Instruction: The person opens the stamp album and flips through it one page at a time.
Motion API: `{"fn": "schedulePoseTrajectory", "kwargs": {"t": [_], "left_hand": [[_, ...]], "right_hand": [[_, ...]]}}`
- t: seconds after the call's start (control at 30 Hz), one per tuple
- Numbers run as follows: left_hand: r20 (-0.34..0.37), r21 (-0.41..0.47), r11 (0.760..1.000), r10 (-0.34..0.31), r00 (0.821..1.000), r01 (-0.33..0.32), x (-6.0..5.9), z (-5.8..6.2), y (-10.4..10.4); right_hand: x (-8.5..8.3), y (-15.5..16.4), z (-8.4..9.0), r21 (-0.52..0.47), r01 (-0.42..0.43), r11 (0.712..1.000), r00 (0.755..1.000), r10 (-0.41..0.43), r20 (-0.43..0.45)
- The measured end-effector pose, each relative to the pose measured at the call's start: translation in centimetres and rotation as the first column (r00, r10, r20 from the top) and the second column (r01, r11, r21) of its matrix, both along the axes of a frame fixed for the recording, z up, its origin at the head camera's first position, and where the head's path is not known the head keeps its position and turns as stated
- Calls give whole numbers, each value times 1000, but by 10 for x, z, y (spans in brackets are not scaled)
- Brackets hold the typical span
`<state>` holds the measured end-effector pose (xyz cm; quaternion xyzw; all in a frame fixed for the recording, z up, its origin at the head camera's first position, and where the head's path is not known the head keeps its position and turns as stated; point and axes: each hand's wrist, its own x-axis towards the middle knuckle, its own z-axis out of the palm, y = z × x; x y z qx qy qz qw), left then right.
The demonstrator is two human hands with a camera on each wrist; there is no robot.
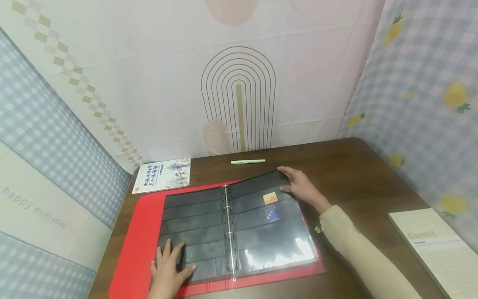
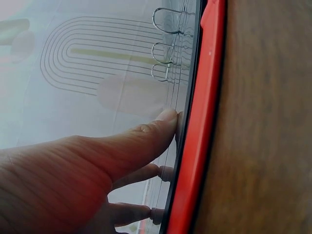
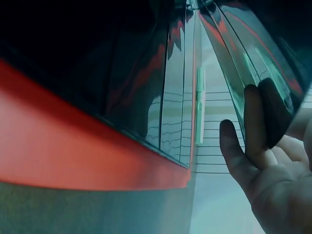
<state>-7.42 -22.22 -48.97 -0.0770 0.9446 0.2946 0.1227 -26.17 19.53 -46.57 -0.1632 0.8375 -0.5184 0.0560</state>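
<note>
A red ring binder (image 1: 128,245) lies spread on the table, with black pocket pages on metal rings (image 1: 228,235). My left hand (image 1: 168,265) rests with spread fingers on the left page (image 1: 203,247), near its lower left corner. In the left wrist view, the thumb (image 2: 146,134) touches the page surface. At the upper right, my right hand (image 1: 300,185) grips the outer edge of the right page (image 1: 257,236), which is lifted in the right wrist view. A small yellow card (image 1: 270,198) and a small blue card (image 1: 272,214) show in that page's pockets.
Behind the binder lies a pale green pen (image 1: 248,162). An illustrated book (image 1: 162,175) is at the back left, and a book marked Gambit (image 1: 435,245) at the right. A tiny yellow-green item (image 1: 318,229) sits beside the binder, near the right sleeve. Curtains hang around the table.
</note>
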Motion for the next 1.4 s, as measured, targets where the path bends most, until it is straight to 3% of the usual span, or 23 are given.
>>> {"fn": "schedulePoseTrajectory", "kwargs": {"t": [0.27, 0.4, 0.57, 0.73, 0.93, 1.03, 1.23, 1.4], "left_hand": [[-7, -17, 1000, -3, 1000, 3, 1, -2, 0], [0, -24, 1000, 3, 1000, -3, 1, -2, 2], [-4, -28, 1000, 10, 1000, -10, 1, -2, 4], [-6, -46, 999, 11, 1000, -11, 0, 1, 7], [-45, -54, 999, 0, 999, -2, 1, 14, 11], [-76, -46, 999, -5, 997, 2, 2, 20, 13], [-72, -12, 1000, 1, 997, -2, 0, 27, 18], [-120, 44, 999, 0, 993, 6, -1, 34, 23]], "right_hand": [[2, -6, 5, 8, 67, 998, 998, -67, -5], [3, -4, 7, -43, 86, 995, 994, -83, 77], [7, 3, 9, -176, 116, 978, 971, -74, 229], [8, 3, 11, -269, 121, 956, 953, -37, 300], [12, -6, 20, -416, 104, 903, 944, 42, 327], [15, -10, 26, -499, 67, 864, 943, 108, 314], [21, -17, 37, -580, -1, 815, 949, 183, 256], [23, -22, 44, -618, -47, 785, 950, 227, 216]]}}
